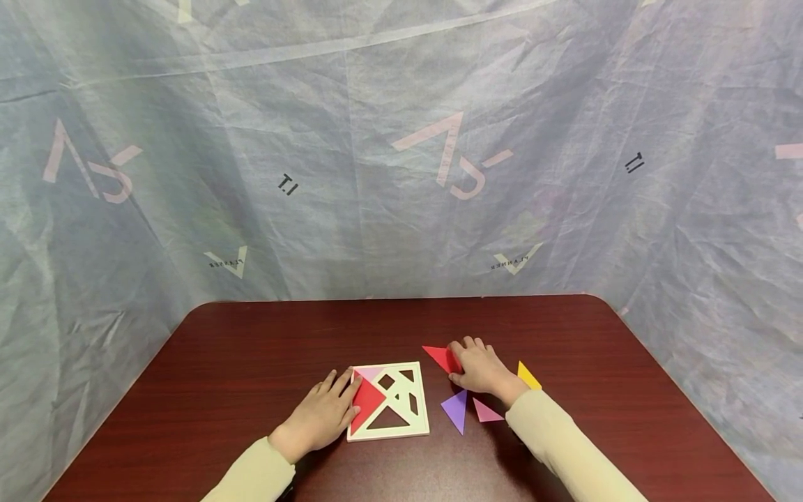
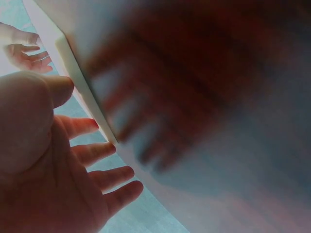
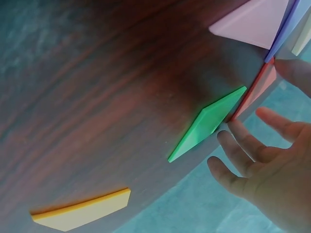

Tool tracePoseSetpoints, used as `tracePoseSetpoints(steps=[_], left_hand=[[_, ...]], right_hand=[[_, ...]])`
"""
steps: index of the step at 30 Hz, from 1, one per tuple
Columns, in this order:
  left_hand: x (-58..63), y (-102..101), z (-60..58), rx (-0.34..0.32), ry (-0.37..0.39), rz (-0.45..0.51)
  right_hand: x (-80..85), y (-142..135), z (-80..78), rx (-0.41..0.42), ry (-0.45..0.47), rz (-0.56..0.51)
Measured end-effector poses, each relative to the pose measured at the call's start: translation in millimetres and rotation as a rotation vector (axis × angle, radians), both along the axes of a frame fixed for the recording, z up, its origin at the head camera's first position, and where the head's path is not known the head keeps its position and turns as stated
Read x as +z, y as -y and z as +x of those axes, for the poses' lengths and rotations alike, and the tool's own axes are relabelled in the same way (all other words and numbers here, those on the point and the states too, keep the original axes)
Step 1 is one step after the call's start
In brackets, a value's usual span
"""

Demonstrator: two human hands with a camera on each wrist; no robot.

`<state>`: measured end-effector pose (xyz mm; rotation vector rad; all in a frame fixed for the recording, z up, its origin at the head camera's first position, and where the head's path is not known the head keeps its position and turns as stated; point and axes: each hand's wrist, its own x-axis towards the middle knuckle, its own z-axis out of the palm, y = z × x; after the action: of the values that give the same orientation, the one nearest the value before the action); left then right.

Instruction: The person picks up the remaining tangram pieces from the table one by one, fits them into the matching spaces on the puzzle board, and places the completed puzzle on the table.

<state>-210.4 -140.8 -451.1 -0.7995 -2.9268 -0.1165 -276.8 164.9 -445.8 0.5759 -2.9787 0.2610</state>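
Observation:
A pale square tangram board (image 1: 423, 411) lies on the table with a large red triangle (image 1: 370, 399) and a light pink piece (image 1: 369, 373) set in it. My left hand (image 1: 323, 411) rests on its left side, fingers extended over the edge and the red triangle. In the left wrist view those fingers (image 2: 92, 153) look straight and spread. Right of the board, my right hand (image 1: 483, 366) holds a second red triangle (image 1: 439, 356) between thumb and fingers; the piece's right part is covered. The right wrist view shows this red triangle (image 3: 255, 92) edge-on between thumb and fingertips.
Near the right hand lie a purple triangle (image 1: 456, 410), a pink triangle (image 1: 486, 411) and a yellow piece (image 1: 528, 376). A green parallelogram (image 3: 209, 121) shows beside the right fingers in the right wrist view. Fabric curtain (image 1: 401, 139) hangs behind the table.

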Motion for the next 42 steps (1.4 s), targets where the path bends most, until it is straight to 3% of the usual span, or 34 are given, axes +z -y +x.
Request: tracePoseSetpoints(steps=[13, 30, 37, 42], left_hand=[[-1.4, 0.6, -1.3, -0.003, 0.016, -0.004], [-2.5, 0.5, -1.3, 0.000, 0.012, -0.006], [-2.7, 0.7, -1.8, -0.001, 0.009, -0.012], [-2.4, 1.1, -1.7, -0.008, 0.011, -0.011]], right_hand=[[0.9, -0.9, -6.6, -0.047, 0.075, -0.091], [6.9, 2.8, -2.3, -0.018, 0.002, -0.095], [4.0, 3.0, -5.1, 0.036, -0.106, -0.090], [2.6, 3.1, -8.0, 0.054, -0.156, -0.166]])
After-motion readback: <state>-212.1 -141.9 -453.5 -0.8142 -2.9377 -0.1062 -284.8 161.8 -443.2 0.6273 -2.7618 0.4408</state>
